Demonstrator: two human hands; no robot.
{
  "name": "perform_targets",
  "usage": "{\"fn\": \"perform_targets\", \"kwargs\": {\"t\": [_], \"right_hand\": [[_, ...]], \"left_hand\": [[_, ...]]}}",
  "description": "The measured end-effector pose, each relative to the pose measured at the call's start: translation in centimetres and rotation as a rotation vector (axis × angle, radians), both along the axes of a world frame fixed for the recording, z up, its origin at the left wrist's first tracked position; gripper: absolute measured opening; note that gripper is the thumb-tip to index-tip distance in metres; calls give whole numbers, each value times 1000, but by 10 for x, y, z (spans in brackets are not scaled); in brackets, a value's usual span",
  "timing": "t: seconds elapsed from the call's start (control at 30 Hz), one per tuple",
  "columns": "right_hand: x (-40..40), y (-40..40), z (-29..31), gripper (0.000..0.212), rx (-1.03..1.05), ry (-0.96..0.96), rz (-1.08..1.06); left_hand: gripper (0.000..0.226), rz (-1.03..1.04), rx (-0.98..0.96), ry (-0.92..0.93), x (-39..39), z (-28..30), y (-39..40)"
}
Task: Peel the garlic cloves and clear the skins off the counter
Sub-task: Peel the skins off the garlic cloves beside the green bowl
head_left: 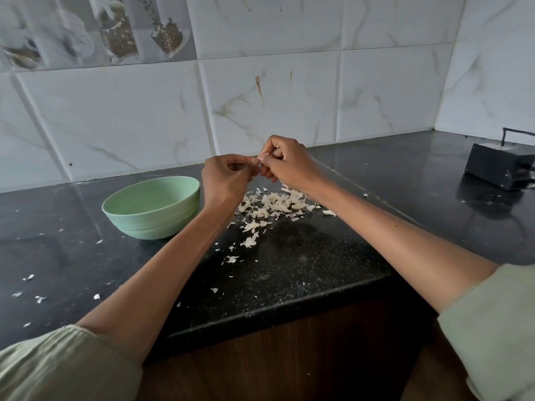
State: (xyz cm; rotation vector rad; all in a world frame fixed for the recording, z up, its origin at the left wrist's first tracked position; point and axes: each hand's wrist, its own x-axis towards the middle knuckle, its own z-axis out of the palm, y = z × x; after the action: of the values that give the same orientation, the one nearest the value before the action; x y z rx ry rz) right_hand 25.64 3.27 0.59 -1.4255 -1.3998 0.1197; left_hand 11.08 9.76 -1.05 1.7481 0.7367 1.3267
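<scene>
Sleeves: pale green (66,369), pushed up both forearms.
Left hand (224,180): fingers curled, pinching garlic clove (263,158) above counter (304,264).
Right hand (289,163): pinching same clove, mostly hidden.
Skins (272,205): heaped beneath hands.
Bowl (150,206): green, left of heap.

The dark speckled tabletop (304,256) carries a pale green bowl (152,208) at its left. Just right of the bowl lies a heap of garlic skins (275,205), with loose flakes scattered toward the front edge and left side. A small black box (498,166) sits far right.
</scene>
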Motion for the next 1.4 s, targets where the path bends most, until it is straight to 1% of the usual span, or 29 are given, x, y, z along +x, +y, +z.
{"fn": "perform_targets", "kwargs": {"t": [0.13,0.37,0.53,0.67,0.77,0.83,0.93,1.03,1.1,1.17,1.27,1.33,1.4], "right_hand": [[-4,1,2,8,10,132,-12],[-10,4,2,16,-68,401,-13],[-10,5,2,22,-93,465,8],[-10,3,2,12,-43,525,36],[-10,2,1,8,-27,550,66],[-11,3,-1,9,-33,475,37],[-12,7,-4,12,12,351,-5],[-9,7,-4,3,30,389,40],[-7,5,-4,9,15,358,82],[-7,4,-3,10,-14,206,97],[-9,3,-2,9,-34,-28,59],[-7,3,-2,6,18,-126,6],[-6,3,-1,6,52,-160,-29]], "left_hand": [[11,42,59,5,-1,3,-6],[9,63,117,5,3,5,-18],[8,91,133,-11,6,5,-20],[13,84,104,-23,2,7,-20],[14,78,60,-62,0,7,-16],[10,93,48,-72,1,7,-15],[10,94,18,-78,2,6,-14],[15,43,-61,-110,0,4,-7],[19,2,-89,-115,-1,2,-1],[17,-23,-105,-122,-3,-1,1],[13,-3,-102,-120,-5,-1,3],[13,0,-94,-114,-4,-1,3],[11,-7,-76,-105,-3,0,2]]}}
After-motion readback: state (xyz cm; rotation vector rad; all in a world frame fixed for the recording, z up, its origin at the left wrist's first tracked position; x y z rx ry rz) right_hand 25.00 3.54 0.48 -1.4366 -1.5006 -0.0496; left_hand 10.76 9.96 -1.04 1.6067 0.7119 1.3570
